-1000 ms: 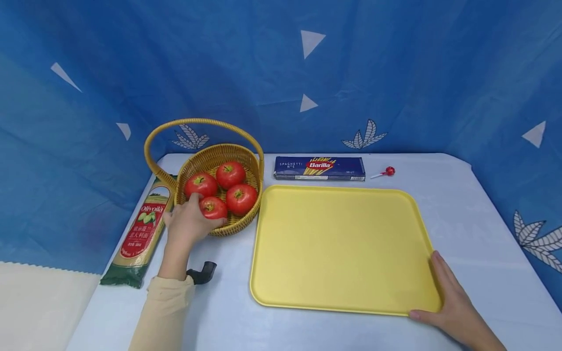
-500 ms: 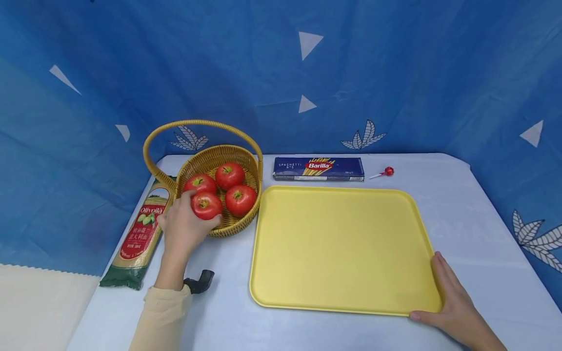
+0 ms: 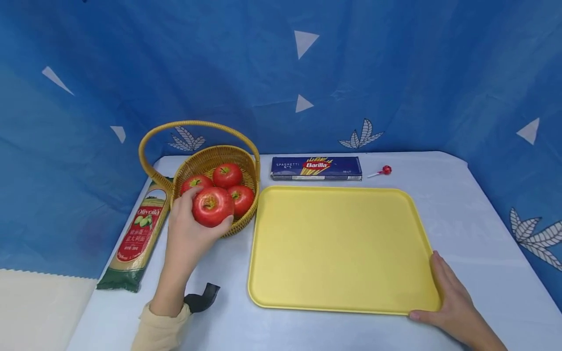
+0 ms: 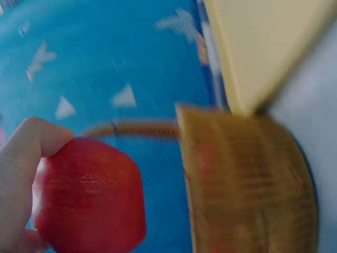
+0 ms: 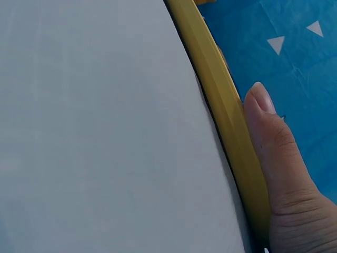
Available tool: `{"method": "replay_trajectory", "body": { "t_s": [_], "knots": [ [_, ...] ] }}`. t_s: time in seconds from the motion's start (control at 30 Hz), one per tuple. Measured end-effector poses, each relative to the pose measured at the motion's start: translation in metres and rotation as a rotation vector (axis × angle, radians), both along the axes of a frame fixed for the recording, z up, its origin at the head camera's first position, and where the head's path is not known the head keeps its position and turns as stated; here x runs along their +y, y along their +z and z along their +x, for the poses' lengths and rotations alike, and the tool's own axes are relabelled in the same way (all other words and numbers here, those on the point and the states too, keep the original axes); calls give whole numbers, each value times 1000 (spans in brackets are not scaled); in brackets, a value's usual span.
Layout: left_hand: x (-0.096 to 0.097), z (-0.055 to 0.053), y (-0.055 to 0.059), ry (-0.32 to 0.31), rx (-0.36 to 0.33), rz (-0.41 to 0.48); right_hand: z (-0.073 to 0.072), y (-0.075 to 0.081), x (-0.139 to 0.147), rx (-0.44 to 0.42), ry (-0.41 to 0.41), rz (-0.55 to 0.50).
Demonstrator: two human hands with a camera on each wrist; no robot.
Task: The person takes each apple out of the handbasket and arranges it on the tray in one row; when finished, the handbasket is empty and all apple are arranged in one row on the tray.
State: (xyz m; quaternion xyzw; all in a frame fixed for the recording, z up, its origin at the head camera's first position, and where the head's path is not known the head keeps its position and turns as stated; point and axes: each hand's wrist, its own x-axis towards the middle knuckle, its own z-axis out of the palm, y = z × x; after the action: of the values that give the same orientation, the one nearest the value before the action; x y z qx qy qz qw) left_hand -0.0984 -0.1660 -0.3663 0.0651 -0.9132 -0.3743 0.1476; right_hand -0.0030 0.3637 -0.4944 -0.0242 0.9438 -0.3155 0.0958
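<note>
My left hand (image 3: 186,229) grips a red apple (image 3: 213,206) between thumb and fingers, raised at the near side of the wicker basket (image 3: 241,223). In the left wrist view the apple (image 4: 92,197) appears beside the basket wall (image 4: 253,179), clear of it. Three other apples (image 3: 227,175) sit inside the basket, two of them partly covered by the held one. My right hand (image 3: 454,302) rests at the near right corner of a yellow tray (image 3: 342,248), fingers along its right side and thumb on the front edge. The right wrist view shows that thumb (image 5: 279,153) lying straight against the rim (image 5: 226,116).
A bag of Olivoilà pasta (image 3: 140,229) lies left of the basket. Behind the tray are a blue Barilla spaghetti box (image 3: 316,168) and a red lollipop (image 3: 386,170). A black smoking pipe (image 3: 204,298) lies beside my left wrist, partly hidden. The basket's tall handle (image 3: 197,123) arches over it.
My left hand has taken hold of the front apple and lifted it up out of the basket, towards me. The right hand has stayed at the tray corner.
</note>
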Motion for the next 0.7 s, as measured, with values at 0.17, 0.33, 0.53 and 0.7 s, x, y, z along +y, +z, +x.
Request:
{"method": "replay_trajectory", "body": {
  "t_s": [0.17, 0.33, 0.53, 0.7],
  "knots": [
    [42, 6, 7, -142, -10, 41, 0, 0, 1, 28, 2, -13],
    [92, 4, 2, -294, -53, 68, 0, 2, -1, 67, 5, -9],
    [153, -4, -9, -503, -155, 107, 1, 2, -1, 88, 2, -10],
    [202, -15, -16, -640, -181, 88, 2, 1, -2, 86, -6, -4]
  ]
}}
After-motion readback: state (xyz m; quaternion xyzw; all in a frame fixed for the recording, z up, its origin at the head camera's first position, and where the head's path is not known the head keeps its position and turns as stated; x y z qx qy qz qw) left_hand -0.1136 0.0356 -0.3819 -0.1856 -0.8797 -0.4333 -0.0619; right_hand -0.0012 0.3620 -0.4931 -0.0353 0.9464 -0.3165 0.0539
